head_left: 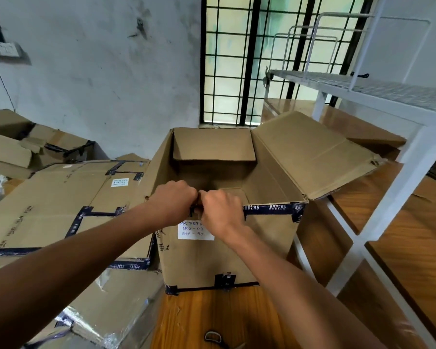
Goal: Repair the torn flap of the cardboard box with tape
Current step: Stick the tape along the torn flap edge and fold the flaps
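Observation:
An open brown cardboard box (262,248) stands on the wooden floor in front of me, with dark blue printed tape (272,209) along its near top edge. Its right flap (312,154) folds outward and its far flap (213,144) tips inward. My left hand (173,201) and my right hand (222,212) meet at the near top rim, fingers curled and pinching the edge and tape there. What lies between the fingertips is hidden. A white handwritten label (194,231) sits just below the hands.
Flattened and stacked cardboard boxes (61,205) lie to the left. A white metal rack (400,157) stands on the right, close to the open flap. Scissors (214,338) lie on the floor at the bottom. A barred window (257,59) is behind the box.

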Tool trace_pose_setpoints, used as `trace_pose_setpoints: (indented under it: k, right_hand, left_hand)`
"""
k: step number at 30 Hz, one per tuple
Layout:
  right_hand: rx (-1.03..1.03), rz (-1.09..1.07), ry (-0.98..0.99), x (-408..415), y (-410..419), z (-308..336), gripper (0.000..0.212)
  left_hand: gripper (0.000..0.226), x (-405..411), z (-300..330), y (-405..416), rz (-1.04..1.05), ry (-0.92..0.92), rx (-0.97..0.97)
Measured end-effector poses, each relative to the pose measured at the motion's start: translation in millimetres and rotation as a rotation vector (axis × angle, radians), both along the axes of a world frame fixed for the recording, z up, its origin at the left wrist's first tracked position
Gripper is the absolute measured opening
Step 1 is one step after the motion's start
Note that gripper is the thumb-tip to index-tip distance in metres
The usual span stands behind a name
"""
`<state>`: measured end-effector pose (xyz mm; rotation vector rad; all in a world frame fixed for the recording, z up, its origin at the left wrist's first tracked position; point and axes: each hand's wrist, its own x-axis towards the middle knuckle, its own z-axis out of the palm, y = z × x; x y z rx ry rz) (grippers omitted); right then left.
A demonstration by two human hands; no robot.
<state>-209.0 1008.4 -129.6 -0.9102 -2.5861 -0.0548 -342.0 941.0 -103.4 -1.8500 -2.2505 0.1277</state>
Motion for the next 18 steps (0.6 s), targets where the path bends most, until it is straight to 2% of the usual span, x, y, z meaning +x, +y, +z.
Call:
trace_pose_setpoints:
  k: [5, 12, 18]
  right_hand:
    - [-0.031, -0.041, 0.021, -3, -1, -1, 0.011]
    - [-0.080, 0.014, -0.019, 2, -11, 10, 0.015]
    - [-0.039, 0.024, 0.010, -1, -13, 6, 0.015]
  left_hand:
    - [0.016, 5, 3, 1, -0.010, -0.002, 0.024]
    - [0.030, 4, -11, -23, -0.083, 0.011, 0.061]
    - [0.036, -7, -12, -33, -0.027, -0.037, 0.142]
